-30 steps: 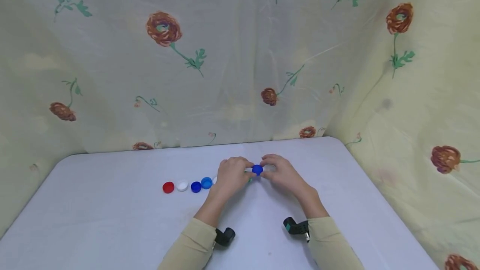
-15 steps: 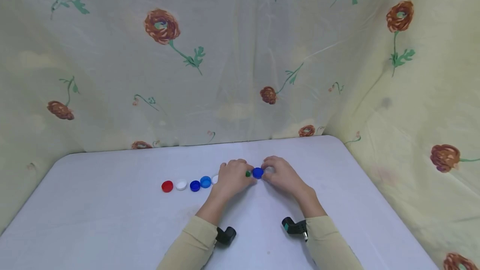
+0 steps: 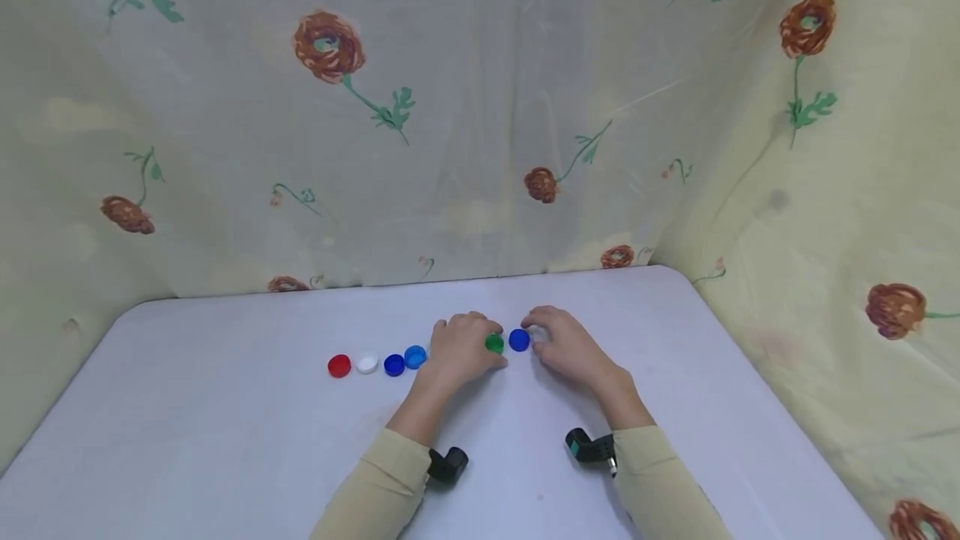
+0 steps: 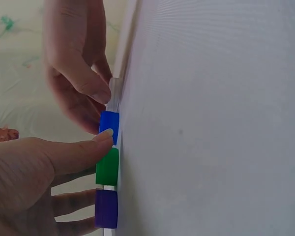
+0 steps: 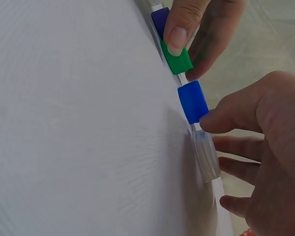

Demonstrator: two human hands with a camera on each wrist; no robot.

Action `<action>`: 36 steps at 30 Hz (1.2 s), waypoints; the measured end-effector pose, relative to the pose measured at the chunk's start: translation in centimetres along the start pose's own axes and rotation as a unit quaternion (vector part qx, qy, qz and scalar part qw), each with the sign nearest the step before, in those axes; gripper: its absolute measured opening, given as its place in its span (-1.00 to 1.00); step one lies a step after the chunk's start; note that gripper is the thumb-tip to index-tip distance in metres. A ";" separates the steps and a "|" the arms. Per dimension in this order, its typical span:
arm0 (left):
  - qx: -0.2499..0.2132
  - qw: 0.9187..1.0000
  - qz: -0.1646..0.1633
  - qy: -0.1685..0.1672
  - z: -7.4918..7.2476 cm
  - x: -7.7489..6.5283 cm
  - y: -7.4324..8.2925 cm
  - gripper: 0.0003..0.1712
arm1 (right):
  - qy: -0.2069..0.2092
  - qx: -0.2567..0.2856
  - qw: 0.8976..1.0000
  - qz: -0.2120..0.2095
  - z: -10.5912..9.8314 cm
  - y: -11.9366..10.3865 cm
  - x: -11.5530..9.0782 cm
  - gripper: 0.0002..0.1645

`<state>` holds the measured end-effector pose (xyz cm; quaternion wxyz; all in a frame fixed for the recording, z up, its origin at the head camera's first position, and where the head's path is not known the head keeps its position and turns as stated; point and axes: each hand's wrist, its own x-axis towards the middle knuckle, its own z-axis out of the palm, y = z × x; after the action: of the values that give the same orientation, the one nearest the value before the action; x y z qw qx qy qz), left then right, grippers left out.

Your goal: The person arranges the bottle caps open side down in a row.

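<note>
In the head view a blue bottle cap (image 3: 519, 340) lies on the table between my hands, with a green cap (image 3: 494, 343) just left of it. My left hand (image 3: 459, 350) reaches around the green cap, thumb and fingers apart on either side. My right hand (image 3: 566, 347) is beside the blue cap, fingers loosely bent, thumb very near its edge. The right wrist view shows a clear cap (image 5: 205, 156) by my right fingers. A purple cap (image 4: 106, 209) stands by my left fingers in the left wrist view; in the head view my left hand hides it.
Further left along the row lie a light blue cap (image 3: 415, 357), a dark blue cap (image 3: 394, 365), a white cap (image 3: 367, 363) and a red cap (image 3: 339, 366). A flowered curtain (image 3: 435, 123) hangs behind the white table (image 3: 225, 440).
A second ago both hands' fingertips met at the blue cap. Now it lies flat beside the green cap, the fingers have parted, and more of the green cap shows.
</note>
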<state>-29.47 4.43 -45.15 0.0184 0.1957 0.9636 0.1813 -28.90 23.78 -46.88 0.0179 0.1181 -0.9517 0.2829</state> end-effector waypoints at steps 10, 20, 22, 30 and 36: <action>0.004 1.000 -0.003 0.010 -0.7 -0.1 -1.0 -0.45 | 0.008 -0.010 1.000 -0.002 0.4 -1.5 0.1 -0.53; 0.010 1.000 -0.006 0.019 -0.9 -0.2 -1.4 -0.49 | -0.005 -0.033 0.999 -0.024 0.9 -2.2 0.7 -0.57; 0.010 1.000 -0.002 0.021 -0.9 -0.2 -1.4 -0.51 | -0.007 -0.036 0.999 -0.030 0.9 -2.4 0.8 -0.59; 0.018 0.999 0.013 0.029 -0.6 -0.2 -1.5 -0.65 | -0.014 -0.037 0.998 -0.041 1.3 -2.8 0.8 -0.66; 0.019 0.999 0.010 0.030 -0.5 -0.1 -1.7 -0.67 | -0.020 -0.025 0.999 -0.037 1.4 -2.9 0.8 -0.63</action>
<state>-30.06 2.82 -45.32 -0.0156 0.1999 0.9650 0.1691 -28.93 20.53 -46.40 0.0118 0.1585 -0.9536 0.2557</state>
